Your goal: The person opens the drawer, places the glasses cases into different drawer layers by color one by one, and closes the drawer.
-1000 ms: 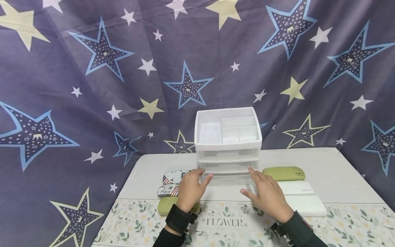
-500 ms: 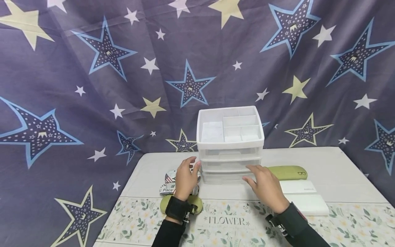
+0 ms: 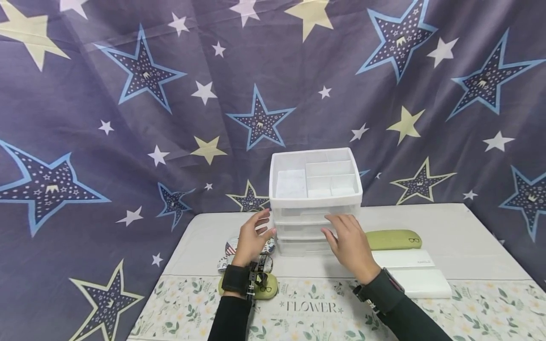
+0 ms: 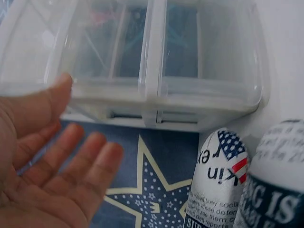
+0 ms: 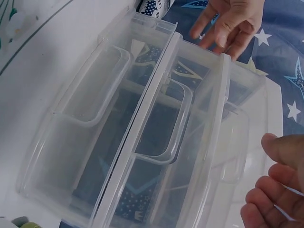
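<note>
The left hand (image 3: 250,240) hung loosely spread beside the white drawer unit (image 3: 315,203), which stood on the table (image 3: 452,237), while the right hand (image 3: 352,247), apart from the left, curved loosely before the unit's front.

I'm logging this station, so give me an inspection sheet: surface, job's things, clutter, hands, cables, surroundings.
Surface: white table with floral strip
Job's things: white drawer unit with clear drawers, compartmented top
Clutter: left, two printed cases and a green case; right, another green case and two white cases
Hands: left hand beside the unit, right hand before its drawers; contact unclear
Cables: nothing seen
Surroundings: star-patterned cloth behind and at both sides
</note>
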Demonstrator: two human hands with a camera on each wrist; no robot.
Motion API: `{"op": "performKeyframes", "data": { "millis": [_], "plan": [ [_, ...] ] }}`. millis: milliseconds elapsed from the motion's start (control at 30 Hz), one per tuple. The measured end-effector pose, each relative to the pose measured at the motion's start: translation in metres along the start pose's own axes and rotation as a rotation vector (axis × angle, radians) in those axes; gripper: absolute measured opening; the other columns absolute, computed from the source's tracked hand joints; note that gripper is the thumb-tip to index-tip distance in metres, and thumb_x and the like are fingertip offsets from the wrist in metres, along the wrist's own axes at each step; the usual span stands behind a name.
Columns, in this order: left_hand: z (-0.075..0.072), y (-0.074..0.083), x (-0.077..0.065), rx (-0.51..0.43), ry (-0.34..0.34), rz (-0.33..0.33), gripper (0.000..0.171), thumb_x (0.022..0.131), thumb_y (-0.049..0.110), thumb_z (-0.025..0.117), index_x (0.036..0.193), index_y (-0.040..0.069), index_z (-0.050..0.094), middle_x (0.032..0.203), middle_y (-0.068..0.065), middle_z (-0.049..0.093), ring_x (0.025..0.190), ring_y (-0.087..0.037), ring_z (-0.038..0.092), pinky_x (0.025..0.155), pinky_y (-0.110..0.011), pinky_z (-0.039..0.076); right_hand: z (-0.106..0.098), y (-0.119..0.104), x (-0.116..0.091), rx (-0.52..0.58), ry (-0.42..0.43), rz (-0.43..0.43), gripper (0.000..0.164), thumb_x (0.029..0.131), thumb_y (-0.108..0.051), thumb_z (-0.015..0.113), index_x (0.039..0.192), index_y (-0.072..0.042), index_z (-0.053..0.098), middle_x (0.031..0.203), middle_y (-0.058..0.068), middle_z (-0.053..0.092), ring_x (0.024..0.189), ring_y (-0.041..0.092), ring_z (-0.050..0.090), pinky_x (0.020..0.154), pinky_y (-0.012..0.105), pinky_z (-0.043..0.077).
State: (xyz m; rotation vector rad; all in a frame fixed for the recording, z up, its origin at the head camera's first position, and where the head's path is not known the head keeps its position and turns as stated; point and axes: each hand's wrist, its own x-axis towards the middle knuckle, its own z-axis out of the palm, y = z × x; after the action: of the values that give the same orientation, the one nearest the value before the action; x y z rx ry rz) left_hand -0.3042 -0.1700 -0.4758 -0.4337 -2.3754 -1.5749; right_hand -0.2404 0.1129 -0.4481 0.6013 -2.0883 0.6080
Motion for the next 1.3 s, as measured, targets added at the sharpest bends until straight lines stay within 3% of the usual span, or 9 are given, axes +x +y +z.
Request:
{"op": "performKeyframes", "data": {
  "millis": [233, 400, 600, 767, 933, 1300],
  "plan": [
    [0.001, -0.001, 0.005, -0.089, -0.059, 0.055, 0.058, 0.095, 0.008, 0.074, 0.147, 0.000, 0.051, 0.141, -0.021, 0.058, 0.129, -0.041, 0.057, 0.109, -0.047, 0.052, 0.001, -0.002, 0.004, -0.008, -0.038, 0.011, 0.038, 0.086, -0.012, 0.085, 0.117, 0.002, 0.069, 0.106, 0.016, 0.067, 0.101, 0.035, 0.063, 0.087, 0.047, 0.058],
    [0.004, -0.003, 0.008, -0.119, -0.020, 0.041, 0.047, 0.105, 0.024, 0.060, 0.146, 0.001, 0.053, 0.143, -0.018, 0.056, 0.129, -0.035, 0.059, 0.107, -0.041, 0.055, 0.001, -0.002, 0.005, 0.005, -0.038, 0.026, 0.038, 0.085, -0.011, 0.086, 0.117, 0.002, 0.069, 0.105, 0.015, 0.067, 0.100, 0.034, 0.063, 0.085, 0.045, 0.058],
    [0.013, -0.001, 0.013, -0.214, 0.042, 0.065, 0.042, 0.108, 0.023, 0.053, 0.143, 0.000, 0.056, 0.145, -0.019, 0.055, 0.128, -0.035, 0.060, 0.099, -0.028, 0.058, 0.002, -0.002, 0.007, -0.006, -0.042, 0.010, 0.036, 0.085, -0.009, 0.085, 0.116, 0.001, 0.069, 0.104, 0.013, 0.067, 0.098, 0.032, 0.063, 0.083, 0.044, 0.059],
    [0.017, 0.002, 0.018, -0.241, 0.067, 0.019, 0.043, 0.110, 0.028, 0.049, 0.143, 0.002, 0.058, 0.143, -0.019, 0.058, 0.122, -0.035, 0.065, 0.101, -0.033, 0.057, 0.004, -0.002, 0.009, -0.025, -0.073, -0.025, 0.035, 0.087, -0.010, 0.084, 0.116, 0.001, 0.069, 0.105, 0.013, 0.067, 0.098, 0.031, 0.063, 0.084, 0.043, 0.058],
    [0.021, -0.003, 0.023, -0.302, 0.111, -0.005, 0.043, 0.109, 0.027, 0.052, 0.142, 0.001, 0.059, 0.141, -0.020, 0.059, 0.121, -0.036, 0.065, 0.100, -0.030, 0.057, 0.010, -0.001, 0.012, -0.052, -0.103, -0.087, 0.033, 0.088, -0.010, 0.082, 0.117, 0.000, 0.069, 0.107, 0.012, 0.067, 0.097, 0.030, 0.062, 0.083, 0.041, 0.058],
    [0.028, -0.002, 0.025, -0.323, 0.187, -0.112, 0.037, 0.107, 0.021, 0.057, 0.137, 0.000, 0.063, 0.135, -0.021, 0.063, 0.117, -0.036, 0.067, 0.097, -0.027, 0.059, 0.015, 0.003, 0.023, -0.110, -0.007, -0.227, 0.040, 0.087, 0.000, 0.076, 0.126, 0.004, 0.065, 0.113, 0.016, 0.066, 0.102, 0.034, 0.062, 0.088, 0.044, 0.057]
  ]
}}
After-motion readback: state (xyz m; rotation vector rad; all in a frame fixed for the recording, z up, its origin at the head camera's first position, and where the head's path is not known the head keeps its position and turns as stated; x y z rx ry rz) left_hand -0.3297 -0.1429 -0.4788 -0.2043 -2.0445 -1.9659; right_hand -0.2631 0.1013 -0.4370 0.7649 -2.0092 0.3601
